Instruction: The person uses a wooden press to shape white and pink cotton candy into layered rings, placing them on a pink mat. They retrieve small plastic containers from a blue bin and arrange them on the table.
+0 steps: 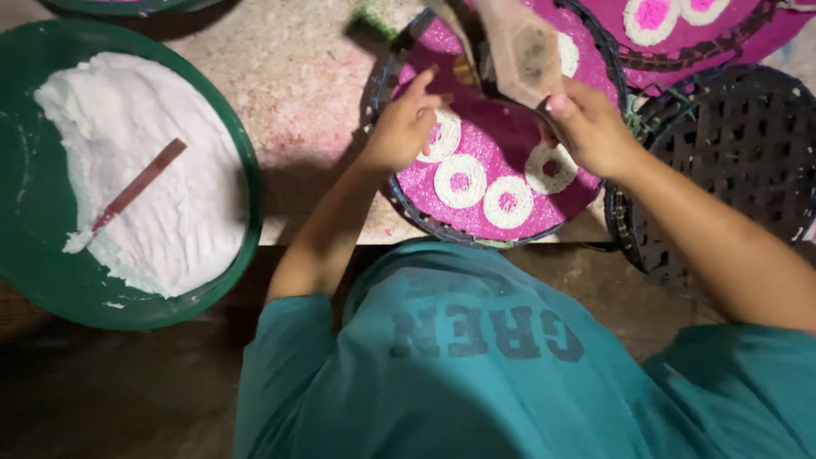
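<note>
Small craft/food workshop, woven trays [722, 144] w/ pink-white rings [460, 180], green basin [34, 221] of white powder [170, 204]

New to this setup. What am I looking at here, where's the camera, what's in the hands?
There is no machine here: a person works with two bare hands. The single picture comes from a camera worn on the person's head, looking down over a teal shirt.

The left hand pinches at a white ring on a round woven tray covered in pink grains. More white rings with pink centres lie on it. The right hand holds a pale, blurred tool above the same tray; its shape is hard to make out.

To the left, a green basin holds white powder with a reddish stick lying in it. At right is an empty dark woven tray.
</note>
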